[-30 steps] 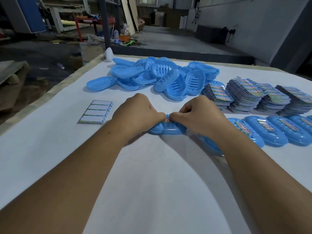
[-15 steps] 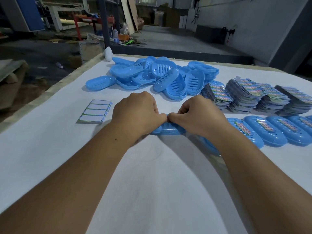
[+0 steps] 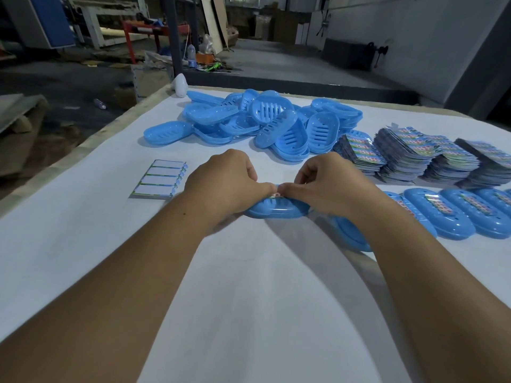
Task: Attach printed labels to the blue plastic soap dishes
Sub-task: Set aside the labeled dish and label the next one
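— What is lying in front of you?

— I am standing over a wide bench (image 3: pixel 83 258) covered in white sheeting. At its far side a loose pile of unlabelled blue soap dishes (image 3: pixel 265 125) is sprawling, some face up showing their drain slots, some tipped on edge. To the right of that pile, stacks of printed labels (image 3: pixel 420 153) are sitting side by side, fanned and slightly slumping. Nearer me on the right, a row of labelled dishes (image 3: pixel 453 214) is lying upside down, each with a colourful strip on its back. On the left, a small pad of white backing sheets (image 3: pixel 160 182) is resting flat, well apart from everything else.

— And your hands?

— Both are working on one soap dish (image 3: pixel 276 210), which is lying upside down on the bench just in front of me, between the pile and my body. My left hand (image 3: pixel 226 183) is curling over its left end, thumb pressing down on top. My right hand (image 3: pixel 329 183) is curling over the right end, thumb tip meeting the left thumb. Between the two thumbs a sliver of a printed label (image 3: pixel 276 195) is showing on the dish's back; the rest of it is hidden under my fingers.
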The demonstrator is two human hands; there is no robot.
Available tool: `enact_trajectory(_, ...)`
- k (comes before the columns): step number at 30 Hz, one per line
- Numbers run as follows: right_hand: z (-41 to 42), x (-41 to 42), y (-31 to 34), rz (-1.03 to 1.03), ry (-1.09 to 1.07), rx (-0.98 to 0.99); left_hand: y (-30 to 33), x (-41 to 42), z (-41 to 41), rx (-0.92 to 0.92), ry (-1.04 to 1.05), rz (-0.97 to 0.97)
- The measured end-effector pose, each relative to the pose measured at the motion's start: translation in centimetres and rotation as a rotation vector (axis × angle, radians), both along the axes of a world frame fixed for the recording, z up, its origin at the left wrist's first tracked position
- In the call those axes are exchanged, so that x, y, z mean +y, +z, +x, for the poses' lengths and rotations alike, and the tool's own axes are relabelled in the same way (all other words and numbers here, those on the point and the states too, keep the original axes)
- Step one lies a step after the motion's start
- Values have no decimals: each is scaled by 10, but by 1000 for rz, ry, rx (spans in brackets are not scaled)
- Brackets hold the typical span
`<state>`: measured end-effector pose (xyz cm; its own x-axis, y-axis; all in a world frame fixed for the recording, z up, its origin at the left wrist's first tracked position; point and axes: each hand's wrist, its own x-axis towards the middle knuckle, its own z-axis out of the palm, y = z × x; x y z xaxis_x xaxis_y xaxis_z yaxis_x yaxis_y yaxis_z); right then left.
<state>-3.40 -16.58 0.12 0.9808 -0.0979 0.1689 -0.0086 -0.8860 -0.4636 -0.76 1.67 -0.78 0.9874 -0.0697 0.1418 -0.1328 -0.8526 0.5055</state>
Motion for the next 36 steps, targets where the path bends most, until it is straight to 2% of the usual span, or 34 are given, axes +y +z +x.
enact_trajectory(4,-1,-6,0,154,36,-124,1,5,7,37,28,-228)
enact_trajectory(7,-5,-9,5,180,97,-222,4,5,11,-75,84,-236)
enact_trajectory(11,-15,3,4,18,323,-30,2,5,12,-140,88,-211)
enact_trajectory(15,-19,18,2,-71,411,13,-1,4,14,-155,77,-199)
enact_trajectory(19,-23,23,3,-249,329,18,-2,5,17,-176,92,-195)
enact_trajectory(25,-25,13,2,-379,176,7,-3,3,17,-173,89,-163)
enact_trajectory(36,-27,-3,5,-345,137,47,-3,3,14,-152,69,-173)
